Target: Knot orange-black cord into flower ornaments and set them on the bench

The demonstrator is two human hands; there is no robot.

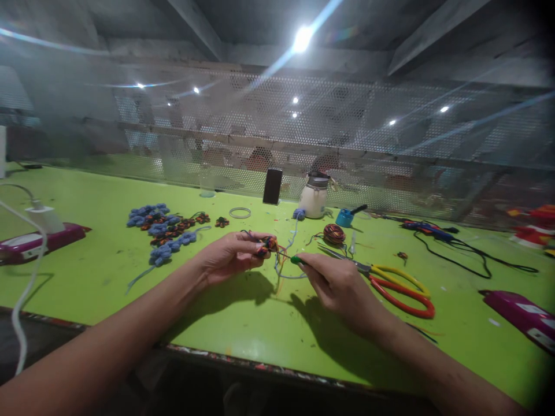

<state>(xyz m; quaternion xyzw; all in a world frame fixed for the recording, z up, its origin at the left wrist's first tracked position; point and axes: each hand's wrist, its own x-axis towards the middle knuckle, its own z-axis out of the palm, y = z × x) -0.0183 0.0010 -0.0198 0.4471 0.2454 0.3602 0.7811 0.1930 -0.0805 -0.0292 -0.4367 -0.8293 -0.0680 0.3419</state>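
Between the thumb and fingers of my left hand (232, 254) is a small crocheted piece (267, 245) in dark, red and orange yarn. My right hand (336, 283) is closed around a crochet hook with a green handle (297, 260); its thin shaft points left to the piece. Whether the hook's tip sits inside a stitch is too small to tell. Loose yarn strands hang below the piece, over the green table (243, 329). Behind my right hand lie a ball of multicoloured yarn (334, 234) and scissors (401, 289) with yellow and orange handles.
Blue crocheted flowers (161, 252) and dark-orange ones (222, 222) lie at the left. Farther back are a phone (273, 186), a white jug (315, 196) and a blue pot (344, 218). Purple power strips (522, 315) flank the table; a corded tool (429, 229) lies right.
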